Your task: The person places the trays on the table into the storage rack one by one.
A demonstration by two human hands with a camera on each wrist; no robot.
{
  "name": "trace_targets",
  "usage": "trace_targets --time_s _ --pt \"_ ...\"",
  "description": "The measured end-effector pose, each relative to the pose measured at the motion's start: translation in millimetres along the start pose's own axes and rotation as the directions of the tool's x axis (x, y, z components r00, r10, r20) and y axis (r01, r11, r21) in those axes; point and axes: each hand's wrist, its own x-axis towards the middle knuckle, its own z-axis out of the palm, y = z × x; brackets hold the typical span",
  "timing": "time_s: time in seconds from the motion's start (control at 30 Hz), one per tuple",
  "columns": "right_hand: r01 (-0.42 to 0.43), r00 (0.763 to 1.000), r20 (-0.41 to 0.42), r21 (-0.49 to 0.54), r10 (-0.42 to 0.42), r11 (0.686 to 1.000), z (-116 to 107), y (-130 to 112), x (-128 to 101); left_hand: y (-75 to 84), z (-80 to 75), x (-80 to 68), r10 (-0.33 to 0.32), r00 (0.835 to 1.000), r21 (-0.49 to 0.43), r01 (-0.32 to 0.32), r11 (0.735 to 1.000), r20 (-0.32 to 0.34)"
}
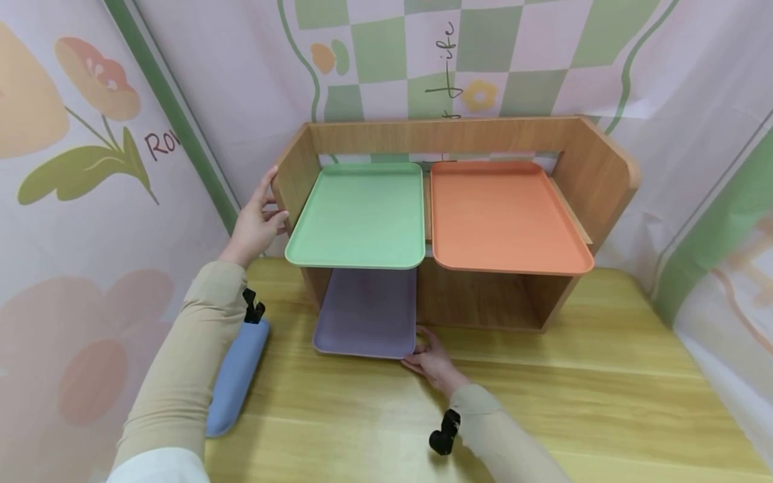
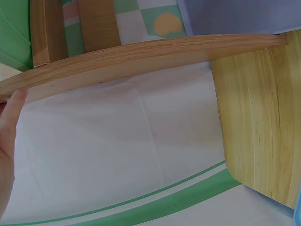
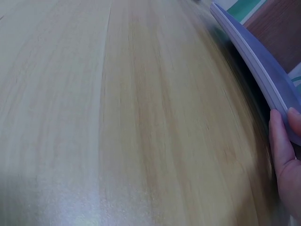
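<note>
A two-level wooden shelf [image 1: 594,181] stands on the table. A purple tray [image 1: 368,315] sticks out of its lower left compartment, its front edge raised off the tabletop in the right wrist view. My right hand [image 1: 436,362] pinches the tray's front right corner, one finger lying along the underside and the thumb up at the rim. My left hand [image 1: 253,228] rests its extended fingers against the front edge and outer face of the shelf's left side panel [image 2: 141,59]. On the upper level lie a green tray [image 1: 362,215] and, to its right, an orange tray [image 1: 507,218].
A long blue case [image 1: 238,376] lies at the table's left, partly behind the left forearm. The lower right compartment [image 1: 477,295] shows a bare wooden interior. Patterned curtains [image 1: 435,60] hang behind and beside the wood-grain table [image 1: 634,376].
</note>
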Motion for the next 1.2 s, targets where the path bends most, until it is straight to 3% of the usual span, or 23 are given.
trace_targets --time_s 0.3,0.6,0.77,0.93,1.07,1.2 --pt "0.011 1.0 -0.019 0.004 -0.011 1.0 1.4 1.8 -1.0 -0.6 -0.6 -1.2 0.003 1.0 -0.005 -0.003 1.0 -0.001" --pt "-0.006 0.99 0.141 0.039 0.001 0.999 -22.8 -3.0 -16.4 0.6 0.7 -0.1 0.014 1.0 -0.007 -0.014 1.0 -0.002" --pt "-0.019 0.965 0.263 0.026 0.011 0.999 -58.2 -4.7 -36.8 0.2 1.4 2.1 0.02 1.0 -0.008 -0.02 1.0 0.003" --pt "0.008 0.919 0.393 0.068 -0.034 0.998 -111.5 -8.7 -61.1 0.0 0.7 3.0 0.015 1.0 -0.012 -0.015 1.0 0.004" --pt "0.071 0.878 0.452 0.206 -0.159 0.976 -158.9 -20.5 -72.9 -0.7 -0.6 1.7 0.008 1.0 -0.005 -0.008 1.0 0.005" --pt "0.101 0.85 0.446 0.382 -0.279 0.918 -197.6 -48.2 -78.6 -1.0 -2.6 -1.5 0.004 1.0 0.007 -0.004 1.0 -0.007"
